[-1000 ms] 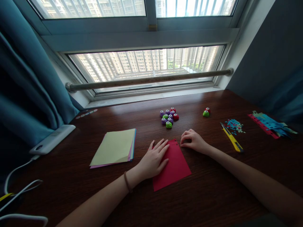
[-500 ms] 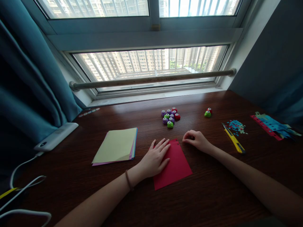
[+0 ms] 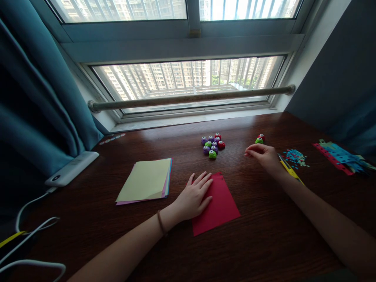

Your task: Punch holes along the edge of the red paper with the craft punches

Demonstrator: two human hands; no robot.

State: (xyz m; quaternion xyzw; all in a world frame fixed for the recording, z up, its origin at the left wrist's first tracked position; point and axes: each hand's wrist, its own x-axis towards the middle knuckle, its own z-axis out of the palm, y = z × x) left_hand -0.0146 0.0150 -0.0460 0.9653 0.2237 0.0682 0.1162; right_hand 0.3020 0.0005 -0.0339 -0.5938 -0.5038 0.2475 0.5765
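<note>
My left hand [image 3: 194, 197] lies flat with fingers spread on a sheet of red paper [image 3: 221, 209], which has small dark marks or holes near its top corner. My right hand [image 3: 264, 156] hovers over the table to the right, thumb and fingertips pinched together; anything between them is too small to make out. Just beyond its knuckles are a green craft punch [image 3: 259, 140] and a red craft punch [image 3: 261, 136], the green one partly hidden. Under the right wrist shows a yellow utility knife [image 3: 290, 171], partly covered by the forearm.
Several purple, green and red craft punches [image 3: 214, 149] cluster at the back middle. Tiny paper bits [image 3: 296, 157] and cut paper strips [image 3: 337, 156] lie right. A pale yellow-topped paper stack [image 3: 145, 180], a white power bank [image 3: 72, 169] and a white cable [image 3: 32, 239] are left.
My right hand has moved right and away from me, from beside the red paper's top corner to the green and red punches. My left hand stays on the paper.
</note>
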